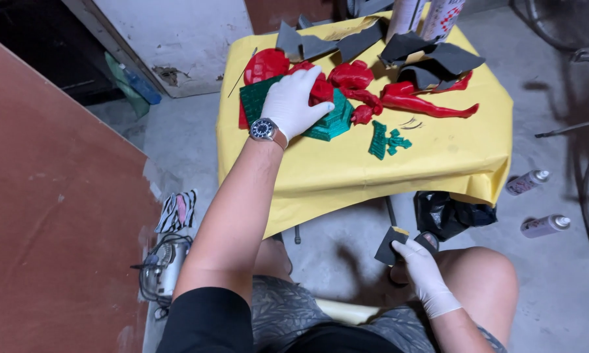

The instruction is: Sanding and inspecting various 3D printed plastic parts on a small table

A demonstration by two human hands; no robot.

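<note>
The fingers (pixel 311 82) of the left hand (pixel 293 103), in a white glove, curl down over a red piece (pixel 320 88) that lies on a green stepped block (pixel 330 117). They seem to be closing on it, but the grip is partly hidden. The right hand (pixel 422 268), low by the knee, pinches a small dark sanding sheet (pixel 389 245) between its fingers. More red parts (pixel 419 98) and a small green part (pixel 386 138) lie near on the worktop (pixel 373 170), which has a yellow cover. It would be best to lift the red piece slowly and hold it firmly, so the thin bits beside it do not get knocked.
</note>
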